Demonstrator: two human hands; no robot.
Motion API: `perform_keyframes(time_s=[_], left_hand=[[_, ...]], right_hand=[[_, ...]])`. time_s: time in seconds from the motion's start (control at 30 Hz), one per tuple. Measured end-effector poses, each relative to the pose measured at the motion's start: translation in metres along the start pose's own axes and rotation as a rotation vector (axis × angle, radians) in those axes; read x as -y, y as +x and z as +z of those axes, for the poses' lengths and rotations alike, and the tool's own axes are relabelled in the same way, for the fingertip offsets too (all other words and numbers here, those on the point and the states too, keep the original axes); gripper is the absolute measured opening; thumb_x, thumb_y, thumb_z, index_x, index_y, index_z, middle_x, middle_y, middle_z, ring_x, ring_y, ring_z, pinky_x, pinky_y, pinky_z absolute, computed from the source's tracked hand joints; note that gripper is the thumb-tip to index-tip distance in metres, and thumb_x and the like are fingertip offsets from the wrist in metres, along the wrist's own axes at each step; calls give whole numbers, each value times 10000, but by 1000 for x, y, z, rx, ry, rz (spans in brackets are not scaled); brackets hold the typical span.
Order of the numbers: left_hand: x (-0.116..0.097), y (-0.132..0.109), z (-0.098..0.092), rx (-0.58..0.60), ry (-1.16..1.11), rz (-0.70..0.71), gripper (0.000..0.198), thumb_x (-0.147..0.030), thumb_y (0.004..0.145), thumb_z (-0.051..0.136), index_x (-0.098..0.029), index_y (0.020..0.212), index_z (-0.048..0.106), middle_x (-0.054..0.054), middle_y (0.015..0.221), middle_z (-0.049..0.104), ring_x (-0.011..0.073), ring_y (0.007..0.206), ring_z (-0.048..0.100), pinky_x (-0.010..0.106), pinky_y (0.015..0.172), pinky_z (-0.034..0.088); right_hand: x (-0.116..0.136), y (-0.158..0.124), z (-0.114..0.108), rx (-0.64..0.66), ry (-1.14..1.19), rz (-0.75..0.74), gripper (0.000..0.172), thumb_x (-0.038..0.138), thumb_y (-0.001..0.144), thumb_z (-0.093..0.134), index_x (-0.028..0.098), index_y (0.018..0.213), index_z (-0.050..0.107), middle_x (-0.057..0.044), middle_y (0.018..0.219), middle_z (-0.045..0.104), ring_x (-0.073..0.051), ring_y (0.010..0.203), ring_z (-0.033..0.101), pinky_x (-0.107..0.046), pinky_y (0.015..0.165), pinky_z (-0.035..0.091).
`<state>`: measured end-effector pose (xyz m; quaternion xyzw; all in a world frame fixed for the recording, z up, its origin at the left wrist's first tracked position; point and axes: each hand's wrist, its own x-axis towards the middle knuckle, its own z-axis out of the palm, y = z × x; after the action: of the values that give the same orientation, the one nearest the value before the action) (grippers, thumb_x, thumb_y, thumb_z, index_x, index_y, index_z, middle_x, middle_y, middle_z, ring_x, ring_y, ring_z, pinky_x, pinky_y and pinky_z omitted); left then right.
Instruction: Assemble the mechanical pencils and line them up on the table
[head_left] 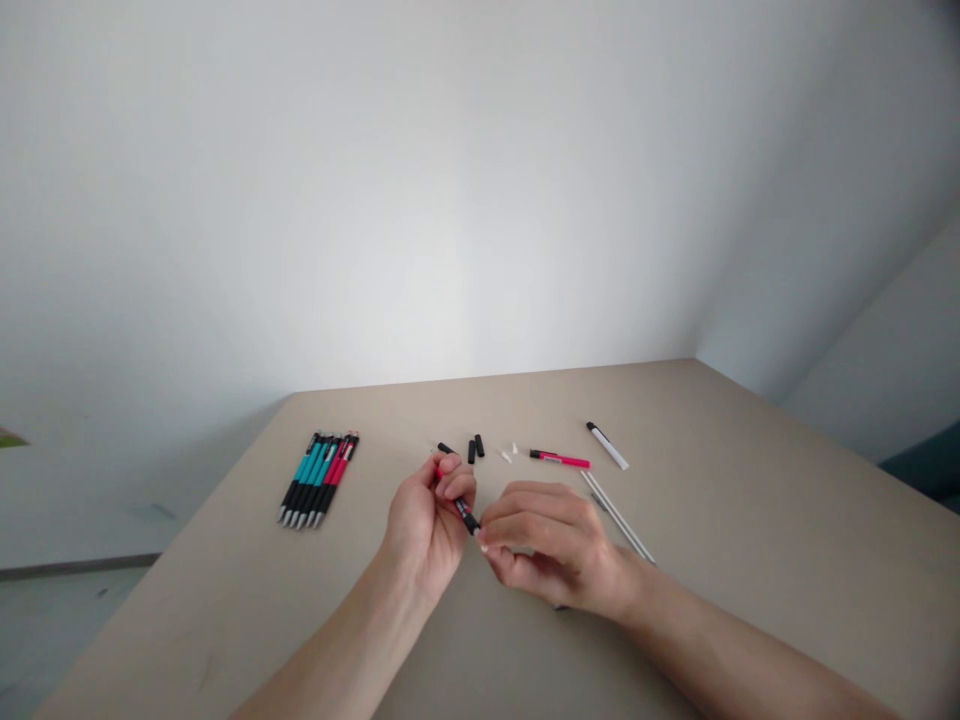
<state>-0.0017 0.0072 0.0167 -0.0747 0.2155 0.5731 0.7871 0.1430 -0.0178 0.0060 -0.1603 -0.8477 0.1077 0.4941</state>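
My left hand (429, 520) is closed around a red and black pen (466, 514), its black end pointing toward my right hand (551, 548). The right hand's fingers are curled, and their tips pinch at that black end. Both hands hover just above a beige table (712, 440). Just beyond them lie black pen grips (475, 448), small white bits (510, 453), a loose red pen barrel (559, 460) and a white pen barrel (607, 446).
A row of several finished teal and red pens (318, 479) lies to the left of my hands. Thin clear refill tubes (616, 515) lie to the right, partly behind my right hand. A white wall rises behind the table.
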Motion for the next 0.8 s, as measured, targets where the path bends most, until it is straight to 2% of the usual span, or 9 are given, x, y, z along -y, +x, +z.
perform_keyframes(time_s=[0.2,0.37,0.57,0.8], left_hand=[[2,0,1,30,33,71,281,-61,945,246,-171,713,362,-47,573,381,25,398,330,105,365,319],[5,-2,3,41,36,58,286,-85,954,258,-170,704,368,-46,582,380,26,405,322,109,366,325],[4,-1,0,86,33,61,280,-82,950,271,-161,705,381,-42,588,382,28,422,325,111,380,335],[3,-1,1,90,104,203,280,-63,941,288,-150,703,407,-39,589,390,36,429,326,138,411,358]], right_hand=[[1,-1,2,-3,-12,-20,114,106,841,566,192,917,562,-62,756,655,-133,642,583,-244,605,496],[1,-2,-1,45,-26,-34,67,158,878,535,197,921,568,-63,787,630,-128,669,585,-228,606,489],[-1,-4,0,39,-51,-15,73,126,851,550,198,838,551,-58,767,614,-119,635,545,-222,584,470],[-1,-4,4,18,-107,129,152,104,802,474,220,708,440,-38,711,587,-123,587,516,-218,540,425]])
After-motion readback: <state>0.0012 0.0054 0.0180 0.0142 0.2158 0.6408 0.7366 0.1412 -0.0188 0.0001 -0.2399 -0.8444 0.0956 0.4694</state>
